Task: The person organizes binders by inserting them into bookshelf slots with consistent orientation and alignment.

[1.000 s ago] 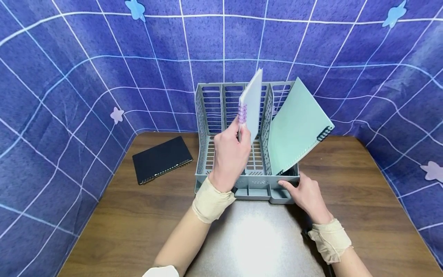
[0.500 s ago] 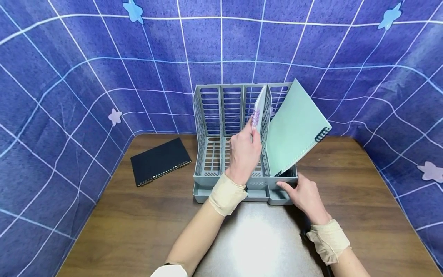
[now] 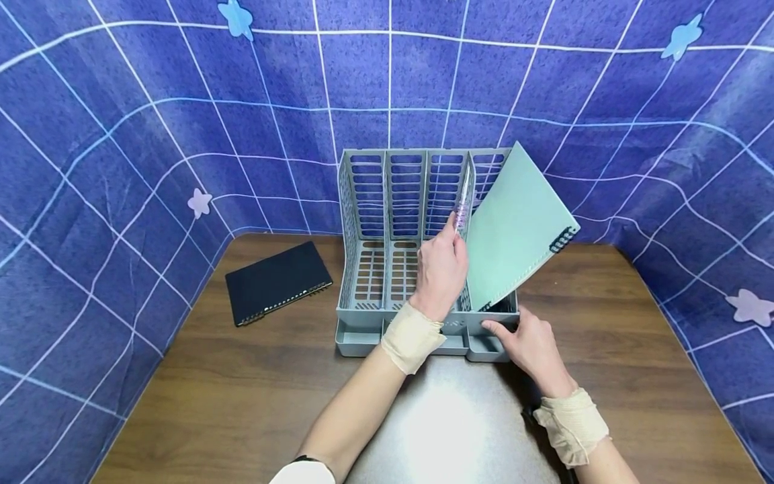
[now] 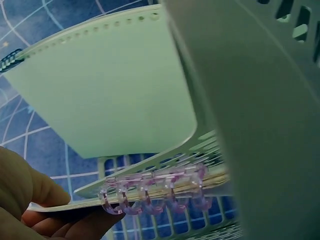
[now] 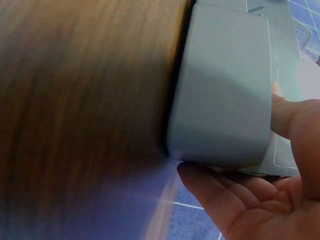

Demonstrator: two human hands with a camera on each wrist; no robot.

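Three notebooks are in sight, along with one grey rack (image 3: 363, 314) of four upright slots, two hands and four stars (image 3: 236, 19) on the blue cloth (image 3: 290, 74) behind. The purple-ringed notebook (image 3: 463, 202) stands nearly edge-on in the third slot from the left, close beside the divider (image 3: 468, 269) on its right. It is in the left hand (image 3: 443, 272), pinched by its ringed edge, and it lies up and to the left of the right hand (image 3: 535, 346). That hand grips the front right corner of the rack, thumb over the front tray (image 3: 486, 346).

The green notebook (image 3: 520, 222) leans out of the fourth slot over the rack's right side. The black notebook (image 3: 278, 282) lies flat on the wooden table (image 3: 242, 403), left of the rack.

The left wrist view shows what the head view cannot: the thumb on one side of the purple-ringed notebook and fingers on the other, its clear purple rings (image 4: 150, 195), and cream page edges. The right wrist view shows the tray's smooth outer face, with fingers (image 5: 215, 195) along its end and the thumb on the opposite side from the table.
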